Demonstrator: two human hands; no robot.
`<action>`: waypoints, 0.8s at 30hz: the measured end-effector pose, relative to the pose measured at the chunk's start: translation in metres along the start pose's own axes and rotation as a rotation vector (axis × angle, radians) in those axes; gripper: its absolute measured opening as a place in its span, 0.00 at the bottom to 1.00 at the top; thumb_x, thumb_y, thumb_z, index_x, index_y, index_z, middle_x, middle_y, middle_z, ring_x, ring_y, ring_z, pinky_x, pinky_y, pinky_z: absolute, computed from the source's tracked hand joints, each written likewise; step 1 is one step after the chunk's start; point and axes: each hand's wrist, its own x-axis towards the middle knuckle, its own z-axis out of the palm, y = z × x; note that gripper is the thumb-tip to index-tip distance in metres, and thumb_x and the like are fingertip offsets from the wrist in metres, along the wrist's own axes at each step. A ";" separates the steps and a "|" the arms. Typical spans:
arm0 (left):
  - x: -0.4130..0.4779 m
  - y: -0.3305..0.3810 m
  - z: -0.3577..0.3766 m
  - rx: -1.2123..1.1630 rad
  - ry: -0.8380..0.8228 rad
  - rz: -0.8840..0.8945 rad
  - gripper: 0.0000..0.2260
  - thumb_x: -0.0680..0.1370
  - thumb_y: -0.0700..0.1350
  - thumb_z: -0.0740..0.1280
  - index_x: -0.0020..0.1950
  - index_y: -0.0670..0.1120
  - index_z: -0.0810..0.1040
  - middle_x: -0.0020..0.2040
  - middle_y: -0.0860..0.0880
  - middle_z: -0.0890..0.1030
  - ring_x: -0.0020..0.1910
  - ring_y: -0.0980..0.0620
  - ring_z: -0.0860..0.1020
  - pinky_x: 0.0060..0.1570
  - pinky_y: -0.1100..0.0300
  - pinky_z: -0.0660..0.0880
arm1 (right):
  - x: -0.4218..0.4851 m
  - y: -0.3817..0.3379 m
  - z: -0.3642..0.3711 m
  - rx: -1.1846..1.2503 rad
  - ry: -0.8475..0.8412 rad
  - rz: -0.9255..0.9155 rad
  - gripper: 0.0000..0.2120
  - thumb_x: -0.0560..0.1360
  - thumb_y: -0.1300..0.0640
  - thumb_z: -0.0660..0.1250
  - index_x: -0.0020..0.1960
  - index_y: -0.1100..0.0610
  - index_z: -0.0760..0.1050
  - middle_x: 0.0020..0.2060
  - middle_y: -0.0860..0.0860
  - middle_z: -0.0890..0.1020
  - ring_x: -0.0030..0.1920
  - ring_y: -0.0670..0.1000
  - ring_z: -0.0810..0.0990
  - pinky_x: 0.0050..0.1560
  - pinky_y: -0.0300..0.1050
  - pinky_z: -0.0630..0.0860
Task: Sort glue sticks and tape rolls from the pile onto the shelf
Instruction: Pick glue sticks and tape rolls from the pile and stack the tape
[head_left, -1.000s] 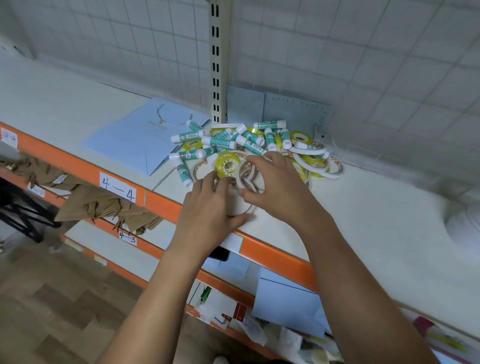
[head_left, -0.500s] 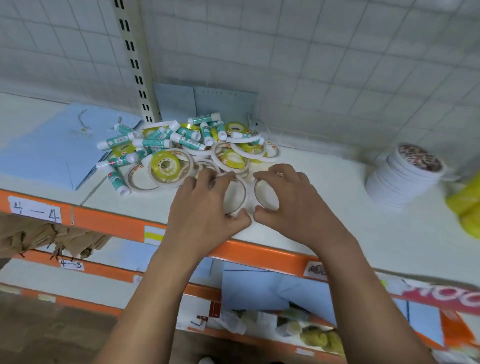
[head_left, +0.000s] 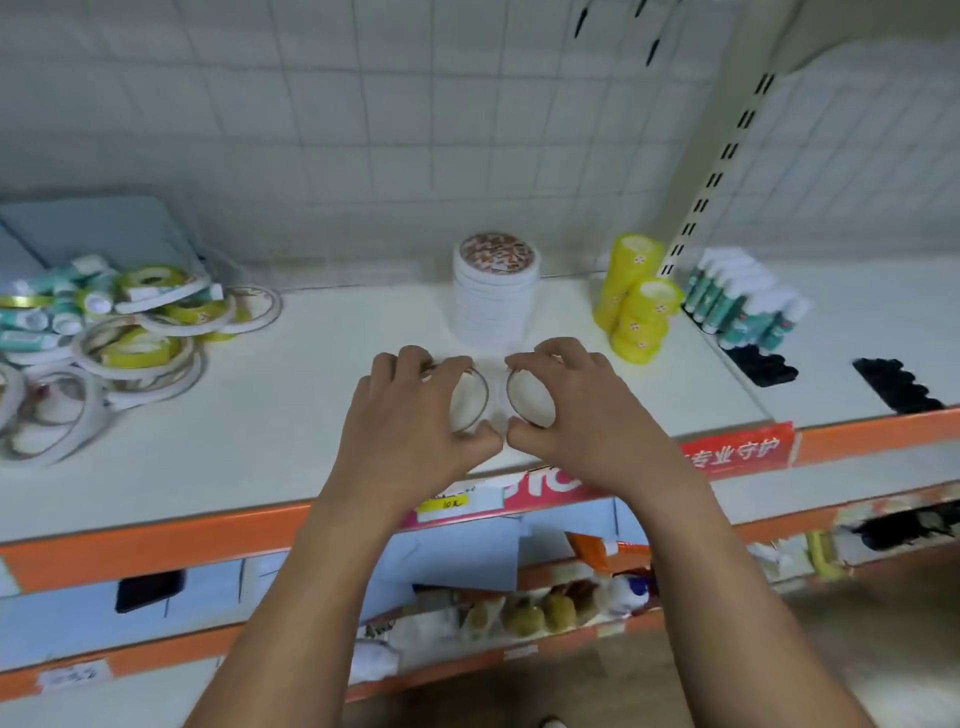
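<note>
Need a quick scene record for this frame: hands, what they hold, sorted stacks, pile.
left hand: grips a thin white tape roll
right hand: grips a second white tape roll
where: side by side above the shelf, just in front of the white tape stack
sorted, right: yellow tape stacks, upright glue sticks
unsorted: pile, far left

The shelf (head_left: 291, 415) before me has a white top and an orange front edge. On its left lies a loose pile (head_left: 119, 322) of tape rolls and glue sticks, with a blue sheet (head_left: 88, 228) behind it. At the back middle stands a white tape stack (head_left: 493, 301), and just right of it are 2 yellow stacks (head_left: 636, 312). Further right, glue sticks (head_left: 743, 304) stand in rows, with 2 black pieces (head_left: 763, 366) nearby. At the front middle my left hand (head_left: 415, 415) grips a thin roll (head_left: 470, 400), and my right hand (head_left: 576, 410) grips another.
</note>
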 end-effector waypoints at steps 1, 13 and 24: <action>0.002 0.010 0.005 0.015 -0.008 0.005 0.31 0.67 0.64 0.63 0.69 0.58 0.70 0.62 0.51 0.71 0.59 0.46 0.67 0.58 0.54 0.68 | 0.000 0.012 -0.004 0.000 -0.003 -0.008 0.31 0.68 0.43 0.68 0.71 0.45 0.68 0.65 0.49 0.68 0.59 0.58 0.70 0.62 0.54 0.70; 0.025 0.034 -0.004 0.143 -0.011 -0.165 0.29 0.68 0.62 0.65 0.68 0.56 0.71 0.62 0.47 0.72 0.61 0.43 0.67 0.58 0.50 0.66 | 0.039 0.040 -0.041 0.060 0.008 -0.245 0.31 0.66 0.43 0.68 0.69 0.43 0.69 0.63 0.45 0.68 0.61 0.54 0.68 0.62 0.52 0.69; 0.086 -0.024 -0.047 0.115 0.004 -0.108 0.33 0.61 0.67 0.59 0.64 0.58 0.72 0.60 0.47 0.74 0.62 0.42 0.69 0.64 0.47 0.66 | 0.145 -0.005 -0.057 0.008 0.009 -0.248 0.24 0.68 0.44 0.68 0.64 0.45 0.73 0.61 0.50 0.74 0.64 0.56 0.70 0.64 0.52 0.70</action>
